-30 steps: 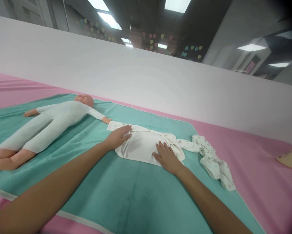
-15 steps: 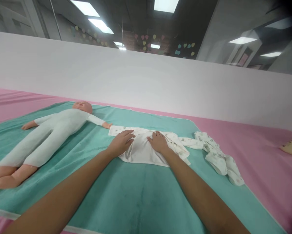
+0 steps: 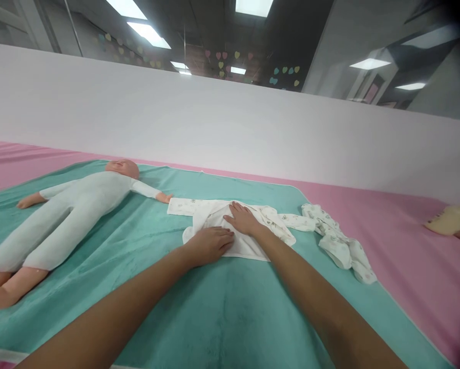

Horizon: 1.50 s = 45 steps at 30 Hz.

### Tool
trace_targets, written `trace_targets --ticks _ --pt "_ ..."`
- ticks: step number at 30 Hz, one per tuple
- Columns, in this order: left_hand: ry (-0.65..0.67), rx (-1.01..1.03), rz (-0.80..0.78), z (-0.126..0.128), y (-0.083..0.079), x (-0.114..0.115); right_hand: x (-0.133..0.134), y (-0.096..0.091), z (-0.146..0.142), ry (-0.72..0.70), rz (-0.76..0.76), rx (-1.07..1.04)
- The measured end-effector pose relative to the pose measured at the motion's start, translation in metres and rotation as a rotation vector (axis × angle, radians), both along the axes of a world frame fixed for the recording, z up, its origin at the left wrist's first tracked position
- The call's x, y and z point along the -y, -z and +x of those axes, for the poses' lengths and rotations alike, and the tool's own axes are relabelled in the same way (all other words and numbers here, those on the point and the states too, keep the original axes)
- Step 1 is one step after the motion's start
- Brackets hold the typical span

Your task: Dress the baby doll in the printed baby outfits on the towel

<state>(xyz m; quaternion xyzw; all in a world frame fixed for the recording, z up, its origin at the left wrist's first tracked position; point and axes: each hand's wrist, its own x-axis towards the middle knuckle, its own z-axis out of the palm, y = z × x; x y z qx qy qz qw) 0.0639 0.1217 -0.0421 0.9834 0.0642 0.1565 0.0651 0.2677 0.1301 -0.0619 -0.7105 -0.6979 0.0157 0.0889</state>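
A white baby garment (image 3: pixel 214 221) with a small print lies folded on the teal towel (image 3: pixel 199 302). My left hand (image 3: pixel 210 243) lies flat on its near edge, fingers stretched out. My right hand (image 3: pixel 242 218) rests flat on its middle, fingers apart. Neither hand grips the cloth. A baby doll (image 3: pixel 72 205) in a pale bodysuit lies on its back to the left, one arm reaching toward the garment.
A second printed white garment (image 3: pixel 339 246) lies crumpled at the towel's right edge. The towel sits on a pink sheet (image 3: pixel 414 266), with a white wall panel (image 3: pixel 230 133) behind. A pale yellow object (image 3: pixel 451 218) rests at far right.
My left hand slid back from the garment's left part to its near edge. My right hand moved from the near right edge up onto the middle of the garment.
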Motion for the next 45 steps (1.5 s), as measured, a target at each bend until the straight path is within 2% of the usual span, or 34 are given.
trace_targets --ticks 2,5,9,16,19,24,27,32,37,41,45 --pt "0.001 -0.006 -0.035 -0.002 -0.004 0.001 -0.010 0.001 0.000 0.082 -0.009 0.002" --pt "0.017 -0.001 -0.061 -0.005 -0.010 0.005 -0.017 0.001 -0.004 0.162 0.063 0.034" --pt "0.083 -0.020 -0.059 -0.006 -0.014 0.014 -0.010 -0.004 -0.011 0.124 0.198 0.072" --pt "0.058 -0.022 0.164 0.009 -0.001 0.017 -0.007 -0.005 -0.027 0.125 0.163 0.068" --pt "0.037 0.009 0.069 0.009 -0.002 0.022 -0.010 -0.005 -0.029 0.113 0.128 0.058" --pt "0.028 0.012 -0.133 0.002 -0.012 0.028 -0.007 -0.008 -0.023 0.147 -0.033 0.005" --pt "0.044 0.004 -0.170 0.000 -0.014 0.028 -0.005 -0.005 -0.019 0.171 -0.036 -0.044" --pt "0.025 -0.002 -0.314 0.002 -0.012 0.027 -0.001 -0.001 -0.014 0.127 -0.036 -0.093" --pt "-0.047 0.015 -0.425 0.000 -0.012 0.022 0.019 -0.002 0.005 0.162 -0.038 -0.110" --pt "-0.179 -0.047 -0.451 -0.005 -0.016 0.016 0.038 -0.003 0.031 0.214 -0.038 -0.132" --pt "-0.146 -0.097 -0.337 -0.009 -0.017 0.017 0.047 0.000 0.037 0.239 -0.018 -0.122"
